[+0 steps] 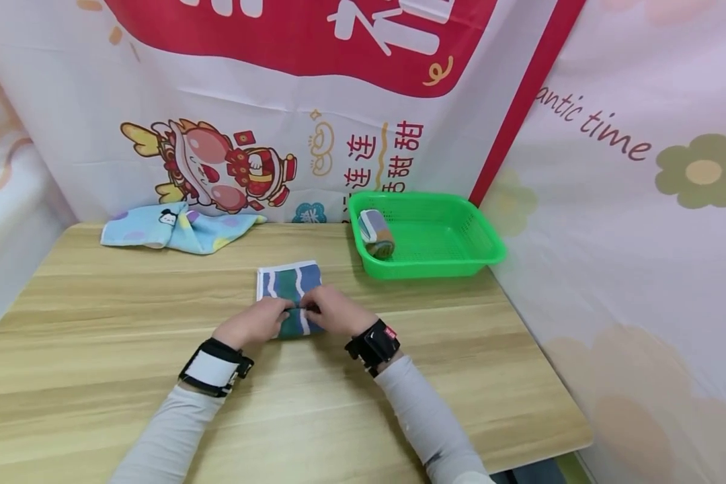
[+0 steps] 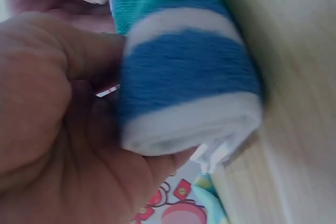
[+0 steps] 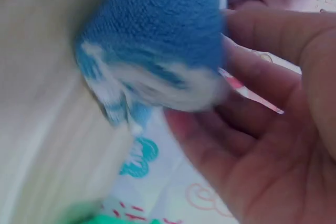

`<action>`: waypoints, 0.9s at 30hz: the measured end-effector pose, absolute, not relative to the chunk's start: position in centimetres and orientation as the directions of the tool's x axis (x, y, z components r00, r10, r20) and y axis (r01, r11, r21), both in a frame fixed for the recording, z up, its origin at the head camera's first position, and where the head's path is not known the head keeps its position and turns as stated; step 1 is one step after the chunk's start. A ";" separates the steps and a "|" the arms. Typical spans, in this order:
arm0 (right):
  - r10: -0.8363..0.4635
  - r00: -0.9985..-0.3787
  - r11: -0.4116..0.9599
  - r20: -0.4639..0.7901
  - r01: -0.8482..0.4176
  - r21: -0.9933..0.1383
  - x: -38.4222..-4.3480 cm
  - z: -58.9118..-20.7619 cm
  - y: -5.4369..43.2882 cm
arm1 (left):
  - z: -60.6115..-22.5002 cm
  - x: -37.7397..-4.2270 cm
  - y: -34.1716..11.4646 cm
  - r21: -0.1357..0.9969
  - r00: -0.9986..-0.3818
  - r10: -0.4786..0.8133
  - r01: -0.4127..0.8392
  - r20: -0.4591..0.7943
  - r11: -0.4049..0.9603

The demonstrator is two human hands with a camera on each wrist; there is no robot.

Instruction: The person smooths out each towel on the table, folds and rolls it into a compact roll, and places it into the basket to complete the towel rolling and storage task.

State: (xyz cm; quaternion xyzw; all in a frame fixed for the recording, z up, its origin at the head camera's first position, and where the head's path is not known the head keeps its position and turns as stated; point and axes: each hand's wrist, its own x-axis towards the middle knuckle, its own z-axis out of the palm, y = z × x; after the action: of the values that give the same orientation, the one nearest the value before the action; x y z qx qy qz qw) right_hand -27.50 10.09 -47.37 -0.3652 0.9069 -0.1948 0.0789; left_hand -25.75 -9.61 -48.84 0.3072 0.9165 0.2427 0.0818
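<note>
A striped towel (image 1: 287, 281) in blue, green and white lies on the table, its near end rolled up and its far part flat. My left hand (image 1: 259, 321) grips the left side of the roll, and my right hand (image 1: 339, 311) holds its right side. Up close in the left wrist view, the layered white edge of the towel (image 2: 191, 77) shows, with my left thumb and fingers curled about it. The right wrist view has the other end of the towel (image 3: 157, 30), pinched by my right hand (image 3: 273, 93). Some fingertips are hidden behind the roll.
Toward the back right of the wooden table (image 1: 127, 363) stands a green basket (image 1: 429, 270). A rolled towel (image 1: 376, 233) lies inside it, on the left. A rumpled light blue cloth (image 1: 175, 227) lies at the back left, against the printed hanging sheet (image 1: 230, 81).
</note>
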 end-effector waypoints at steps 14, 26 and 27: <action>-0.636 -0.768 0.749 0.074 -0.637 -0.182 -26.9 -49.0 8.0 | -48.8 -25.8 -10.4 0.462 -0.865 0.454 0.500 0.215 0.733; -0.601 -0.797 0.712 0.063 -0.570 -0.411 -29.5 -50.9 9.1 | -49.5 -26.3 -9.7 0.391 -0.867 0.456 0.498 0.202 0.774; -0.587 -0.807 0.722 0.059 -0.555 -0.413 -29.5 -50.8 9.0 | -49.7 -26.5 -9.5 0.392 -0.868 0.454 0.497 0.204 0.774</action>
State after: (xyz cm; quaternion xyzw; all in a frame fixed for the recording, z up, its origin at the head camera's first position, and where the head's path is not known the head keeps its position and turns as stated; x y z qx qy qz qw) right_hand -29.50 9.03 -50.84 -0.3080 0.9271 -0.2104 0.0379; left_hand -26.55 -9.55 -49.69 0.2527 0.9406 0.2214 -0.0487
